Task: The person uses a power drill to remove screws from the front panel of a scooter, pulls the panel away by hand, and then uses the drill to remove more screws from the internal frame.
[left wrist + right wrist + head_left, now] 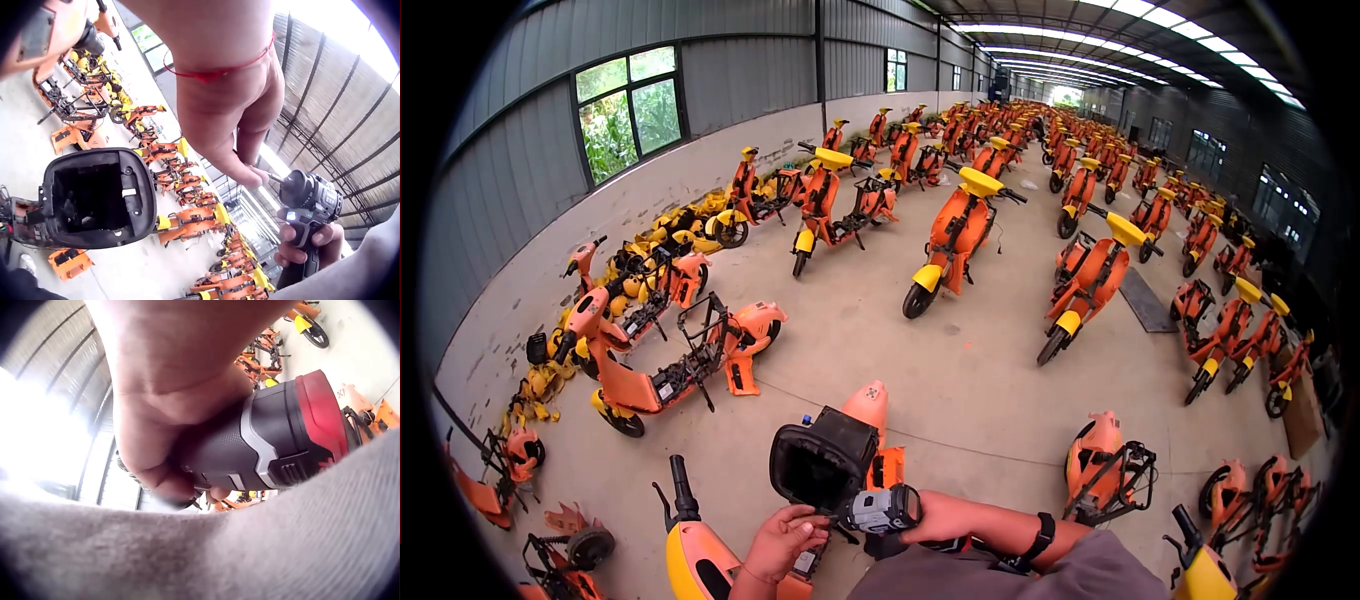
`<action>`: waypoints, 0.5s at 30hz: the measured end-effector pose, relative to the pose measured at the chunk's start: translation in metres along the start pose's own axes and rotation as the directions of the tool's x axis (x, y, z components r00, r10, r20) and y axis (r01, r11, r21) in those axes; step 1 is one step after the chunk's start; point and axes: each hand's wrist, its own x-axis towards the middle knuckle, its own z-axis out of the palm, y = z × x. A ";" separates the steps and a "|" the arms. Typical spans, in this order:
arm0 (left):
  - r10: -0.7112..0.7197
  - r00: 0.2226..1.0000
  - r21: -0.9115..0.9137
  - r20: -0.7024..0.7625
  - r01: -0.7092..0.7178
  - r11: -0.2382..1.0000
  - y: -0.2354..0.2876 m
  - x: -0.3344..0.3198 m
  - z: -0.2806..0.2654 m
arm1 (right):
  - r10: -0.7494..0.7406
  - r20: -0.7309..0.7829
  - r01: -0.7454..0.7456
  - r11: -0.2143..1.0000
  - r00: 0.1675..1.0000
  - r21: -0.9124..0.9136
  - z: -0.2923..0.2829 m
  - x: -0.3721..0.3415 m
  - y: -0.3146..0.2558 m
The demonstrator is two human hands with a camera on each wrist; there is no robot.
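My right hand (940, 517) grips a cordless drill (882, 510) by its handle, its fingers curled round it in the left wrist view. A small white light glows on the drill body. The thumb and fingers of my left hand (782, 540) pinch the thin metal bit (275, 179) at the front of the drill. Behind both hands in the head view sits a black open bucket (862, 428) on a partly stripped orange scooter (867, 402). In the right wrist view the red-ended battery pack (320, 415) shows below my palm.
A scooter handlebar (684, 490) rises just left of my hands. Stripped scooters (665, 365) stand to the left, and a bare rear section (1100, 455) to the right. Long rows of orange and yellow scooters fill the hall ahead. Yellow panels (635, 285) are heaped along the wall.
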 end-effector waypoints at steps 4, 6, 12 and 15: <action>-0.008 1.000 0.026 0.017 0.007 1.000 0.006 0.001 -0.006 | 0.040 0.131 -0.038 0.999 0.991 -0.023 -0.008 0.008 0.002; 0.022 1.000 -0.019 -0.001 -0.022 1.000 0.011 -0.001 -0.005 | 0.015 0.164 -0.010 1.000 0.986 -0.030 -0.010 0.016 -0.001; 0.062 0.993 -0.049 0.099 -0.057 0.997 0.001 -0.001 -0.012 | 0.051 0.119 -0.056 0.997 0.992 0.044 0.001 0.033 -0.007; 0.048 0.990 -0.068 0.134 -0.039 0.997 -0.008 0.003 -0.023 | 0.107 0.115 -0.106 0.994 0.988 -0.015 -0.003 0.028 -0.021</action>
